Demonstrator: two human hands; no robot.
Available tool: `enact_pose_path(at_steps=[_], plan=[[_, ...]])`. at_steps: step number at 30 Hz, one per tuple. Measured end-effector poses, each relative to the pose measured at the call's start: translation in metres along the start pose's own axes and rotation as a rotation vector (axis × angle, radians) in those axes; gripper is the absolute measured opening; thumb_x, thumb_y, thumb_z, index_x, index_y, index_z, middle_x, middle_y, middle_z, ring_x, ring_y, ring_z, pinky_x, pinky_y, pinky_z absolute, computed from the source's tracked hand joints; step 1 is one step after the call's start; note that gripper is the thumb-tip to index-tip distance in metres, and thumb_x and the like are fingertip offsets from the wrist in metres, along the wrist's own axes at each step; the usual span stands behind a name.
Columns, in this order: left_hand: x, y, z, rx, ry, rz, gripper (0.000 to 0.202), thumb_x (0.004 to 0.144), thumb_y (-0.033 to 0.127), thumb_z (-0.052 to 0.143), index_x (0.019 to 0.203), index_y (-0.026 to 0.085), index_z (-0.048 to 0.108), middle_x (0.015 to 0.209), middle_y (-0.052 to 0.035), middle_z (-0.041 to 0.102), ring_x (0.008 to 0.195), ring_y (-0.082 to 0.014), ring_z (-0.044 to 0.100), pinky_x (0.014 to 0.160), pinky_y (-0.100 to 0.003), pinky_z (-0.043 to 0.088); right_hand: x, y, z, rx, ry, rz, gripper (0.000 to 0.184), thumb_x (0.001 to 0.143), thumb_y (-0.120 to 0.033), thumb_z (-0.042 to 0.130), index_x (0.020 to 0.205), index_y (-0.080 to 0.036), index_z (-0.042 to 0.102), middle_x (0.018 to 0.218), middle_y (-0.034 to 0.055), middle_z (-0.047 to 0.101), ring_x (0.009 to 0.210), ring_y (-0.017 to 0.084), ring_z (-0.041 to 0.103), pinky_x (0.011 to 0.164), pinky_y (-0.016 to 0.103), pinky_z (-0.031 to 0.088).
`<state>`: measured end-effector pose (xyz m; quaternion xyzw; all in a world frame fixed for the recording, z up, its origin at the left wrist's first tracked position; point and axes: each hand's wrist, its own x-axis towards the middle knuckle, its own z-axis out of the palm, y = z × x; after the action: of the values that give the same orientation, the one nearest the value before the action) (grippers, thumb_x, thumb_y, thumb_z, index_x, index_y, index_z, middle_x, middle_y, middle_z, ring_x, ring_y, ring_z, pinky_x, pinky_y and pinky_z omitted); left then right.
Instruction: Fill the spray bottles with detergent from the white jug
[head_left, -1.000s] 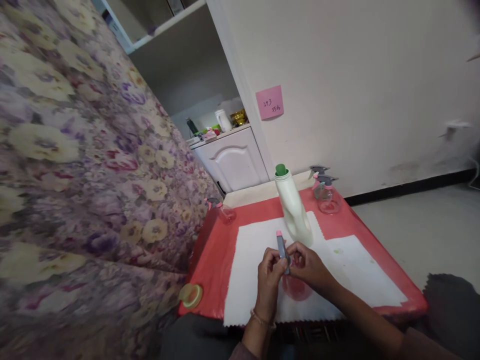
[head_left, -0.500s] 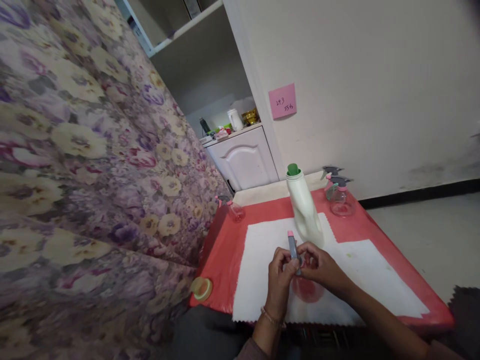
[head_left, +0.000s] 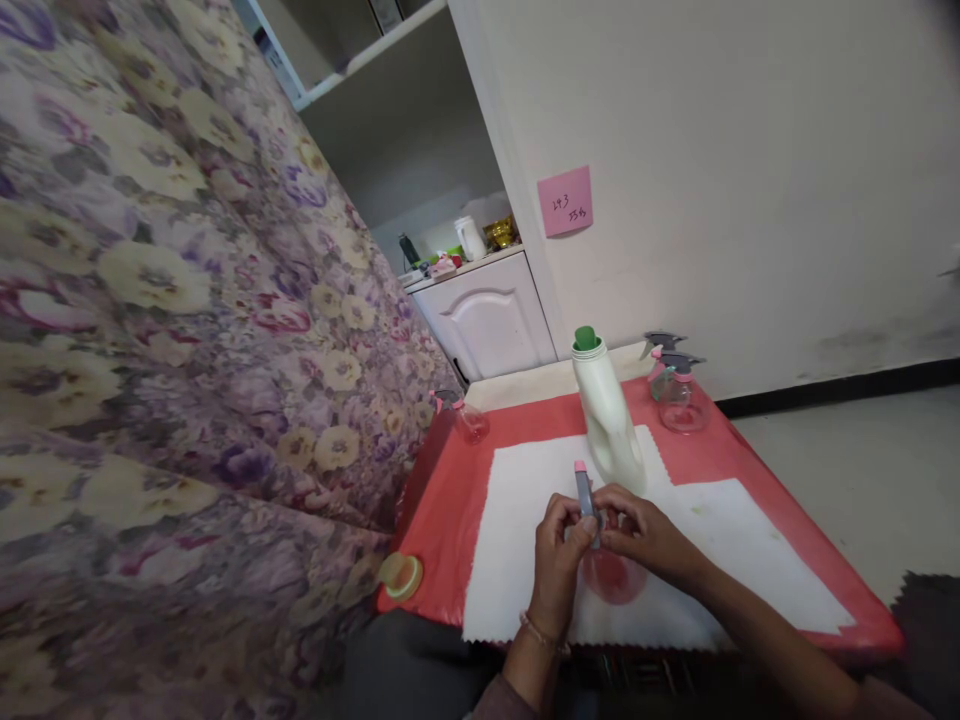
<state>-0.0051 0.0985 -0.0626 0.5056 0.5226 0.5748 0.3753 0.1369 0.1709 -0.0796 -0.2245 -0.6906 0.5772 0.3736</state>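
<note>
Red table: by the left hand, fingers closed, a grey sprayer head is pinched, long axis pointed far; above a clear bottle, the right hand is curled at its right, grip unclear.

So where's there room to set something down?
Bare: the red strip between left spray bottle and yellowish round item; white cloth right of the right hand. Crowded: around the left hand, sprayer and white jug; the far right spray bottles.
</note>
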Motion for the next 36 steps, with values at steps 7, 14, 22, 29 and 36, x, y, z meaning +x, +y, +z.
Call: enact_pose_path(at_steps=[7,14,22,29,36], plan=[[0.000,0.004,0.000,0.031,0.000,0.021,0.023,0.085,0.041,0.064,0.083,0.018,0.062,0.085,-0.0030,0.057,0.086,-0.0211,0.053,0.081,-0.030,0.042,0.001,0.006,0.008,0.022,0.159,0.039,0.021,0.070,-0.030,0.073,0.080,-0.020,0.057,0.066,-0.0071,0.041,0.061,0.012,0.037,0.056,0.025,0.029],[0.004,0.008,0.001,0.006,-0.025,0.005,0.022,0.086,0.041,0.062,0.085,0.019,0.060,0.083,-0.0008,0.055,0.082,-0.0191,0.052,0.076,-0.028,0.042,0.004,0.003,0.002,0.020,0.054,-0.029,0.024,0.068,-0.029,0.076,0.086,-0.021,0.063,0.079,-0.0036,0.050,0.068,0.013,0.044,0.059,0.025,0.034],[0.007,0.007,0.000,-0.020,-0.034,-0.009,0.018,0.086,0.037,0.062,0.086,0.019,0.058,0.082,0.0007,0.049,0.079,-0.0172,0.047,0.074,-0.027,0.041,0.005,0.003,0.004,0.010,0.132,0.004,0.035,0.061,-0.029,0.081,0.088,-0.021,0.060,0.077,-0.0051,0.052,0.067,0.013,0.043,0.061,0.025,0.035],[0.006,0.005,-0.001,-0.013,-0.037,-0.007,0.018,0.087,0.037,0.061,0.086,0.019,0.058,0.083,-0.0002,0.049,0.082,-0.0179,0.047,0.077,-0.028,0.041,0.005,0.004,0.006,0.029,0.175,-0.025,0.025,0.066,-0.028,0.077,0.077,-0.021,0.056,0.067,-0.0074,0.043,0.062,0.011,0.037,0.057,0.024,0.030],[0.006,0.006,0.000,-0.004,-0.028,-0.011,0.021,0.086,0.039,0.062,0.085,0.019,0.057,0.080,-0.0004,0.048,0.077,-0.0175,0.046,0.073,-0.027,0.041,0.004,-0.001,0.003,0.017,0.101,-0.015,0.029,0.065,-0.033,0.079,0.085,-0.021,0.062,0.074,-0.0056,0.047,0.065,0.012,0.041,0.059,0.025,0.033]])
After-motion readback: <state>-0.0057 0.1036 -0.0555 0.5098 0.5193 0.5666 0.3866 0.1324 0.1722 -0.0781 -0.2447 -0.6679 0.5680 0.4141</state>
